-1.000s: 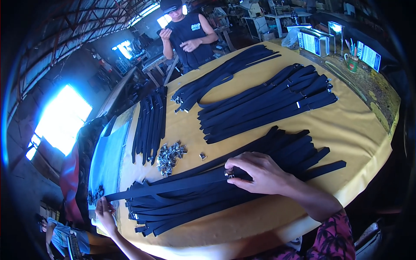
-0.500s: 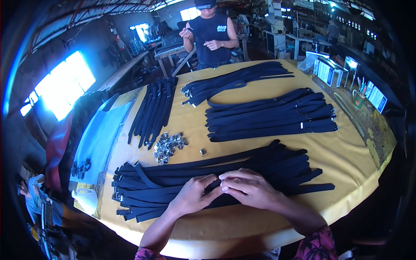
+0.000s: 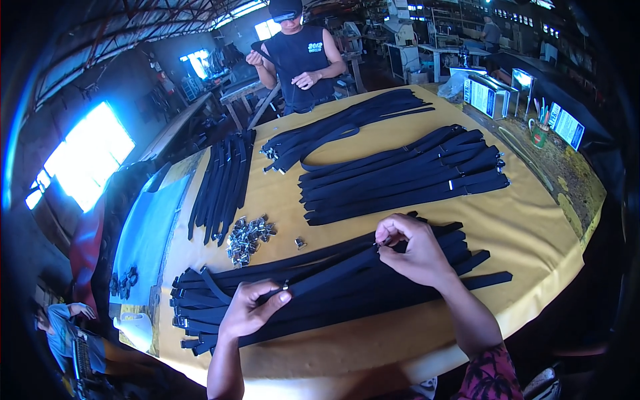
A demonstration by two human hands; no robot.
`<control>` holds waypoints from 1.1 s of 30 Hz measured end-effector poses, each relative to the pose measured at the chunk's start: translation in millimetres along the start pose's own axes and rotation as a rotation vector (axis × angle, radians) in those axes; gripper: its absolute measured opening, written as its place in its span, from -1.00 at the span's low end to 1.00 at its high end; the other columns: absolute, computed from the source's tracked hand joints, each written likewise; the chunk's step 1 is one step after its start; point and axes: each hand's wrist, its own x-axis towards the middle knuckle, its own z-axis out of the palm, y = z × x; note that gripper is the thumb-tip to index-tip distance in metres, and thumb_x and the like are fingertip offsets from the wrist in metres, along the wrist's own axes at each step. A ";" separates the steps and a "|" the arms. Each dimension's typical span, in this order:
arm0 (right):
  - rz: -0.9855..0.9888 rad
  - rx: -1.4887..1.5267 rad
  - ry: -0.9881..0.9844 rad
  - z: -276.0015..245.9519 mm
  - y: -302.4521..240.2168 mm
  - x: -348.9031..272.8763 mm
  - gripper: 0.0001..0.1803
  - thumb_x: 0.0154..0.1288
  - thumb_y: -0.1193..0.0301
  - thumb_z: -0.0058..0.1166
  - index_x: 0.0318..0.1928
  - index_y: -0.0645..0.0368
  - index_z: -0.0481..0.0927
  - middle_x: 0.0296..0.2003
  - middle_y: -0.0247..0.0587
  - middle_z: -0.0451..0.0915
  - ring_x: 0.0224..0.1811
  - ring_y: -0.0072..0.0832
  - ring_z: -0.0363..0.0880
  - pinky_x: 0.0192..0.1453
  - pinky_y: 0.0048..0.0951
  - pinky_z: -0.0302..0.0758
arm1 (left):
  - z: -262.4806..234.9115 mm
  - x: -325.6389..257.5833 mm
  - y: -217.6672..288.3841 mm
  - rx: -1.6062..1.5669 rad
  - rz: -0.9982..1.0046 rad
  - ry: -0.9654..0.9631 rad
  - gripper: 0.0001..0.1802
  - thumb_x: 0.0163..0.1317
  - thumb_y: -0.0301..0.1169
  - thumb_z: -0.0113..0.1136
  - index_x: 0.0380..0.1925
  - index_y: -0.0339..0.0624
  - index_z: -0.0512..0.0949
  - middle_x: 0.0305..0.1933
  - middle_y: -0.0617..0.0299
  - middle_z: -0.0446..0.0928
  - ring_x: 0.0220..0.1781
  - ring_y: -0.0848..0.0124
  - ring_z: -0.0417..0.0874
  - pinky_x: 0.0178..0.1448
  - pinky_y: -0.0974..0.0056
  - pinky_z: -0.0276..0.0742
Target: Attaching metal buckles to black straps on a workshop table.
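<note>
A black strap (image 3: pixel 330 272) runs taut between my two hands above a pile of similar black straps (image 3: pixel 333 310). My left hand (image 3: pixel 250 310) pinches it by one end, where a small metal fitting (image 3: pixel 286 285) shows at the fingertips. My right hand (image 3: pixel 415 250), farther right and higher, is closed on the strap with thumb and fingers; its exact hold is partly hidden. Beyond my left hand lies a heap of shiny metal clips (image 3: pixel 247 238), with one loose clip (image 3: pixel 300 243) to its right.
More black straps lie farther off in a wide bundle (image 3: pixel 400 173), a back bundle (image 3: pixel 360 123) and a left bundle (image 3: pixel 222 183). A co-worker (image 3: pixel 300 67) stands across the yellow-covered table (image 3: pixel 533 240), holding a dark strap. A mug with pens (image 3: pixel 537 133) stands at right.
My hands, together before, have come apart: the left moved left and nearer, the right moved right and farther. The strap now stretches between them. The co-worker's raised hand shifted.
</note>
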 end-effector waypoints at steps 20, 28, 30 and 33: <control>0.232 0.138 -0.156 -17.6 9.7 -0.5 -0.85 0.13 0.68 0.04 -0.26 0.26 0.52 -0.46 -0.47 0.40 -0.41 -0.76 0.39 -0.36 -0.65 0.38 | 11.9 26.0 7.6 -0.090 -0.087 -0.062 -0.81 0.31 -0.39 0.29 -0.33 -0.35 0.65 -0.49 0.33 0.55 -0.37 0.64 0.43 -0.23 0.40 0.42; 0.237 -0.061 -0.352 -16.6 10.2 3.9 -0.65 0.14 0.59 -0.01 -0.04 0.27 0.62 -0.25 -0.22 0.70 -0.49 -0.65 0.44 -0.32 -0.52 0.43 | 2.2 25.7 -7.5 -0.188 -0.067 -0.160 -0.80 0.39 -0.37 0.25 -0.26 -0.33 0.60 -0.42 0.39 0.47 -0.30 0.65 0.37 -0.18 0.41 0.38; 0.286 -0.094 -0.416 -17.8 6.9 3.1 -0.63 0.15 0.59 -0.05 -0.01 0.28 0.61 -0.27 -0.20 0.69 -0.47 -0.63 0.45 -0.31 -0.49 0.43 | 0.1 30.0 -5.3 -0.199 -0.094 -0.231 -0.81 0.40 -0.37 0.24 -0.26 -0.33 0.61 -0.41 0.41 0.49 -0.30 0.66 0.38 -0.18 0.43 0.36; 0.303 -0.146 -0.516 -17.7 3.0 3.7 -0.57 0.17 0.59 -0.14 0.06 0.29 0.59 -0.33 -0.13 0.68 -0.45 -0.56 0.47 -0.31 -0.41 0.43 | -2.1 32.3 -2.4 -0.213 -0.152 -0.335 -0.80 0.42 -0.36 0.22 -0.24 -0.32 0.61 -0.41 0.43 0.51 -0.30 0.68 0.38 -0.19 0.46 0.34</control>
